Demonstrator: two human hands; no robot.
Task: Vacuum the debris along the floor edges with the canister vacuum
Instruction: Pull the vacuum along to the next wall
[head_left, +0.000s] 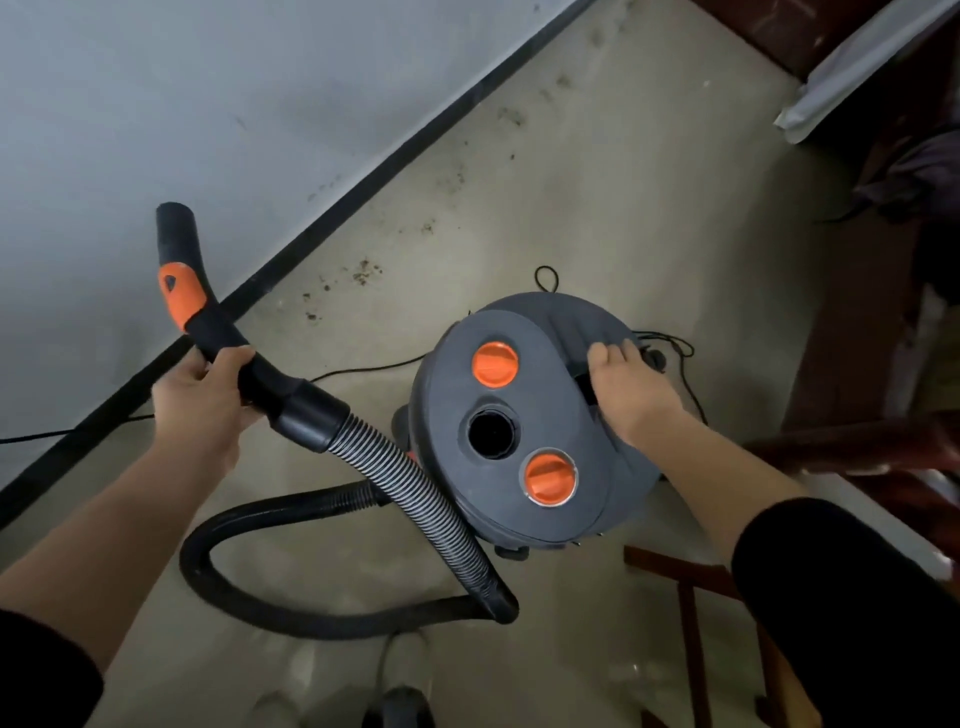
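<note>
The only view comes from a wide-angle camera worn on the person's head. It looks steeply down and slightly forward, so both forearms enter from the bottom corners, and the left hand (202, 405) on the hose handle (218, 327) and the right hand (628, 389) on the canister vacuum (550, 364) sit close below the lens near the middle. The camera faces obliquely toward the grey wall (182, 104) at upper left, so the black skirting board (322, 222) slants from lower left to upper middle, and the floor (623, 182) reaches wooden furniture (841, 374) at the right edge.
</note>
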